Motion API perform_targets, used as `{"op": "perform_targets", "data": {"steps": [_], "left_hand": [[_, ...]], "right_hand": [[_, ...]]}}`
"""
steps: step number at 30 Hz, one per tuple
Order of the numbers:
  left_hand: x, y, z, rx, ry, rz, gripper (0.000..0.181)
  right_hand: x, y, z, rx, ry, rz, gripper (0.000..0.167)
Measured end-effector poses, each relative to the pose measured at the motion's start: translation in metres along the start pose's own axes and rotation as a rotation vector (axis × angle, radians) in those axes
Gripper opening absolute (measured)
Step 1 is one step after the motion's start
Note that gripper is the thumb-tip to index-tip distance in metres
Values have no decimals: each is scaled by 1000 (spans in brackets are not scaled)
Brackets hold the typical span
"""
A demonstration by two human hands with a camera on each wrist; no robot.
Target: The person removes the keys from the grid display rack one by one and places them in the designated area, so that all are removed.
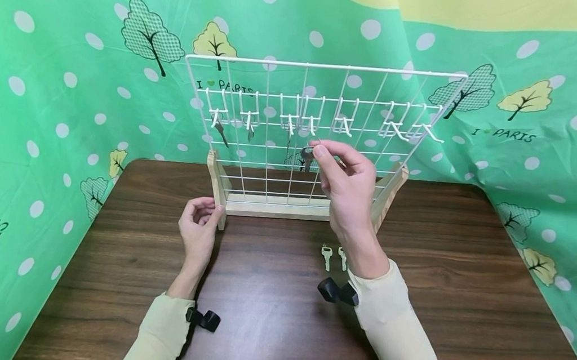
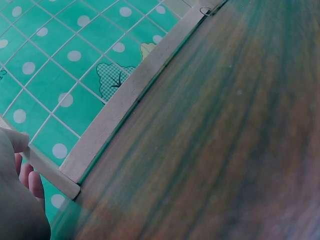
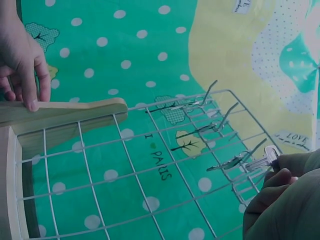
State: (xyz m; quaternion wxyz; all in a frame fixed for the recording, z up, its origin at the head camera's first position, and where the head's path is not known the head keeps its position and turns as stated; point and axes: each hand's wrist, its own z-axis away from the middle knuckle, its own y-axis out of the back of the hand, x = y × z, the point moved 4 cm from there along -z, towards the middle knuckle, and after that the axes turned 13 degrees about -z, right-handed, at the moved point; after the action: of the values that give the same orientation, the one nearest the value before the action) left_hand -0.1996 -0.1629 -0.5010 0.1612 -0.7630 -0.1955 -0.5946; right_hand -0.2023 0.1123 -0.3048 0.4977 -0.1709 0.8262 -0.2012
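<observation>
Metal key (image 1: 308, 158), one: pinched at the head by the right hand (image 1: 347, 182) near the white wire rack (image 1: 328, 66); best kept square to a hook tip, fingertips clear. Wooden upright (image 1: 217, 188): gripped by the left hand (image 1: 199, 226). Three leftmost hooks (image 1: 215, 119): occupied by hung keys (image 1: 222, 134). Table (image 1: 258, 302): two loose keys (image 1: 326, 257) borne.

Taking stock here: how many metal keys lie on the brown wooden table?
2 visible: one pale metal key, and another key to its right, beside the right wrist, which may hide more.

Metal key (image 3: 262, 160), smooth wooden stand (image 1: 277, 209), glossy wood-grain table (image 1: 262, 313)
</observation>
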Motion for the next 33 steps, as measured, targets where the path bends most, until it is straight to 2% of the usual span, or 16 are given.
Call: {"op": "perform_targets", "data": {"steps": [8, 16, 25, 33], "left_hand": [[0, -1, 0, -5, -6, 6, 28], [0, -1, 0, 1, -5, 1, 28], [-1, 0, 0, 2, -3, -2, 29], [-2, -1, 0, 7, -2, 8, 28]], "right_hand": [[1, 6, 4, -20, 0, 13, 34], [3, 13, 7, -28, -17, 17, 12], [8, 26, 12, -22, -48, 72, 19], [18, 39, 18, -31, -86, 126, 11]]}}
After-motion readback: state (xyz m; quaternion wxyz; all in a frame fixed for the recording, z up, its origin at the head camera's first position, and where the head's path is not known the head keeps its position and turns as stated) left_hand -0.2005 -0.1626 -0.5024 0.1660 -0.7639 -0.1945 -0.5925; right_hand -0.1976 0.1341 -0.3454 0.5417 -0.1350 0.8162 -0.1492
